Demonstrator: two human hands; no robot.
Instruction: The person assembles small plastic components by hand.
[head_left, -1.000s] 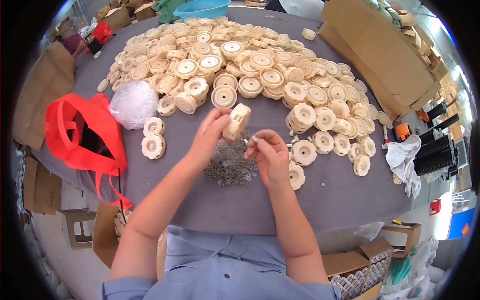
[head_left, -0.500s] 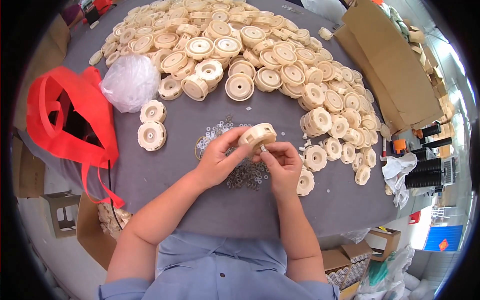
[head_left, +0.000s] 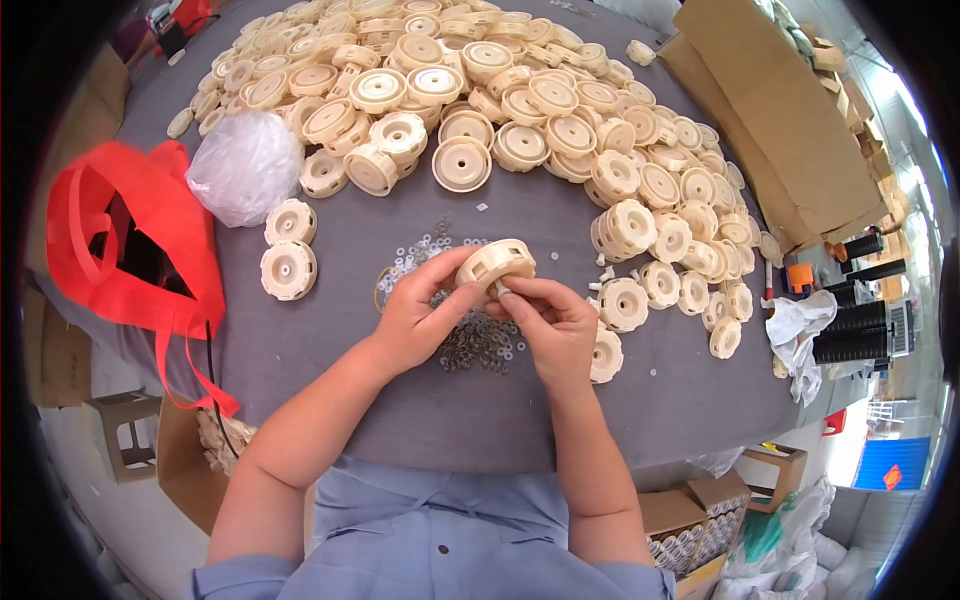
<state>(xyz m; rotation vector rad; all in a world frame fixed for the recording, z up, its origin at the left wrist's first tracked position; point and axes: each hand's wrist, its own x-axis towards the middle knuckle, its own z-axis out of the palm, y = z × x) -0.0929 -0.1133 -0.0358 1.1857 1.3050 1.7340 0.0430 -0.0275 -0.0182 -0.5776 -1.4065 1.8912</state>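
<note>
Above the grey table, the left hand grips a cream plastic wheel tilted on its edge, while the right hand pinches at its lower rim — perhaps on a small washer, though it is too tiny to tell. Just below the wheel lies a scatter of small metal washers. Beyond it spreads a heap of like wheels; to its left sit a crumpled clear bag and a red bag.

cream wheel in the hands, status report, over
Left hand grips cream wheel. Right hand pinches at its underside. Small washers piled beneath; nothing in the way.
</note>
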